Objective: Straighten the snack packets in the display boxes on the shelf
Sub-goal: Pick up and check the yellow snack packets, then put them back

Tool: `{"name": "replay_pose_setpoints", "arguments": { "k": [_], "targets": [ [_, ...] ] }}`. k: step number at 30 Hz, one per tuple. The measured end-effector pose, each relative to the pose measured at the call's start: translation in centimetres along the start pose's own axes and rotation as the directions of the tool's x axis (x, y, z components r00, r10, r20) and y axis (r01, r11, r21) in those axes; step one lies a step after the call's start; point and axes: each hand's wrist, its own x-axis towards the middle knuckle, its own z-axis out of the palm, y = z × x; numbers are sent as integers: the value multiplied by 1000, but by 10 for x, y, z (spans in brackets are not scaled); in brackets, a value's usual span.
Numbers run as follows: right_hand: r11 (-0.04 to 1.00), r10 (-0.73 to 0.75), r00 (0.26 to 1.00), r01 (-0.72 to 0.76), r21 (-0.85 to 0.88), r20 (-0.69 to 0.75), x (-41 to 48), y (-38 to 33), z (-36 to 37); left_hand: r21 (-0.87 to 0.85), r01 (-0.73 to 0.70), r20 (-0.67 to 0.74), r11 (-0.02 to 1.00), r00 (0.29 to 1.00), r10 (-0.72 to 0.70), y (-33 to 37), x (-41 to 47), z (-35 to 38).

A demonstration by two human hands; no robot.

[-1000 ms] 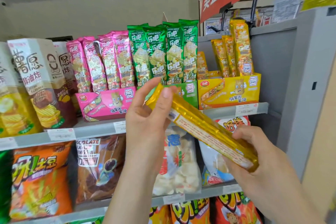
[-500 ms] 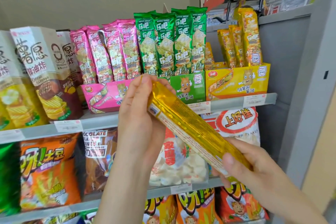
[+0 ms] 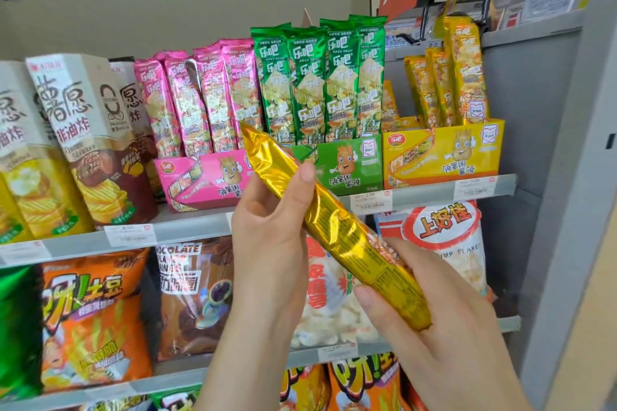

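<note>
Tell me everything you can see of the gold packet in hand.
The gold packet is a long, slim pouch of shiny, crinkled foil, with small print along one edge. It slants from upper left down to lower right, held in the air in front of the shelf. The left hand grips its upper part, the right hand its lower end.
</note>
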Motion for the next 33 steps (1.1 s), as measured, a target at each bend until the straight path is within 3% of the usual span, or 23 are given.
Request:
{"name": "replay_pose_setpoints", "arguments": {
  "k": [6, 14, 18, 21, 23, 27, 33],
  "targets": [
    [999, -2, 998, 4, 38, -68, 3, 0, 6, 5, 15, 57, 1000, 998, -15, -10, -10, 1],
    [998, -4, 995, 9, 56, -95, 7, 4, 5, 56, 149, 107, 987, 982, -155, -22, -33, 8],
    [960, 35, 999, -38, 278, 17, 9, 5, -1, 66, 36, 112, 997, 993, -43, -20, -29, 7],
    [790, 82, 990, -137, 598, 119, 11, 9, -6, 31, -31, 77, 999, 997, 29, -17, -25, 2],
    [665, 85, 979, -196, 721, 187, 11, 14, -7, 26, -47, 62, 999, 997, 45, -15, -23, 1],
    [618, 42, 978, -187, 764, 205, 13, 17, -11, -43, 6, 23, 999, 1000, -5, -15, -22, 1],
    [667, 84, 996, -65, 743, 12, 9, 14, -7, -176, 150, -40, 973, 986, -160, -18, -21, 4]
  ]
}}
